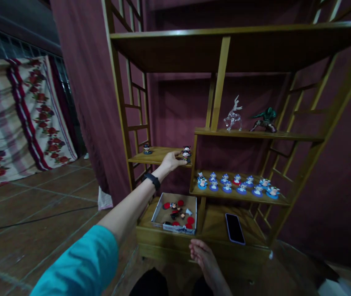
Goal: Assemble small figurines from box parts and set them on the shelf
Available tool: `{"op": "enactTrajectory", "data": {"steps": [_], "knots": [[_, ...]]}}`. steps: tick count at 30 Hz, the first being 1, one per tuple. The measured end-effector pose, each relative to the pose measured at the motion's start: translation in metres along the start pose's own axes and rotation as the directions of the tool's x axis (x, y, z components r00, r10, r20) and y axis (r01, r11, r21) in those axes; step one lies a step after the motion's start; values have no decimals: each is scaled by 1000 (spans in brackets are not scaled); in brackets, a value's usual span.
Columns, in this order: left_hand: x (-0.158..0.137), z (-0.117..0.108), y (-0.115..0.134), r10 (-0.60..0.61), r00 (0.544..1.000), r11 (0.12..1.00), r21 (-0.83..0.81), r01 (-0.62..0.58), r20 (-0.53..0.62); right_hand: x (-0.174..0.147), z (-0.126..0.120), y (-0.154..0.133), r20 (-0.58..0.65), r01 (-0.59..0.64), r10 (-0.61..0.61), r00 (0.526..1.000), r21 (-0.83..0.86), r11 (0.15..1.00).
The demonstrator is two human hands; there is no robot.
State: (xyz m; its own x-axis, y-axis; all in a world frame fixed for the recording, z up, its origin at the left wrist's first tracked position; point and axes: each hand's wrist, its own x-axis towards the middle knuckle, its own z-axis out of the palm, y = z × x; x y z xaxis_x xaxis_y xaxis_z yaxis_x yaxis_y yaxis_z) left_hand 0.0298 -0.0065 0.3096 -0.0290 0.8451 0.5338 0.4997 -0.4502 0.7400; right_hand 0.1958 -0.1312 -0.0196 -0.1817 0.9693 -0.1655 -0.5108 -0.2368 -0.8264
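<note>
My left hand point(173, 160) reaches to the right end of the small left shelf, its thumb and fingers closed around a small black-haired figurine point(186, 155) with a dark base. Close behind that one stands a similar figurine point(187, 148), partly hidden. A third dark figurine point(146, 148) stands alone at the shelf's left end. Low in front of the shelf unit, my right hand point(202, 257) is held in the air with its fingers stretched out and nothing in it. Below my left arm lies an open box point(159, 207) of loose red and black figurine parts.
Rows of small blue, purple and red figurines point(227, 187) fill the lower right shelf point(240, 195). Above them stand a clear deer figure point(233, 115) and a green crouching figure point(266, 120). A phone point(235, 228) lies on the bottom board. Wooden uprights point(220, 86) divide the unit.
</note>
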Motion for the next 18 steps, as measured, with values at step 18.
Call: {"op": "enactTrajectory", "data": {"steps": [18], "knots": [[-144, 50, -254, -702, 657, 627, -677, 386, -275, 119, 31, 10, 4, 122, -136, 991, -466, 876]]}}
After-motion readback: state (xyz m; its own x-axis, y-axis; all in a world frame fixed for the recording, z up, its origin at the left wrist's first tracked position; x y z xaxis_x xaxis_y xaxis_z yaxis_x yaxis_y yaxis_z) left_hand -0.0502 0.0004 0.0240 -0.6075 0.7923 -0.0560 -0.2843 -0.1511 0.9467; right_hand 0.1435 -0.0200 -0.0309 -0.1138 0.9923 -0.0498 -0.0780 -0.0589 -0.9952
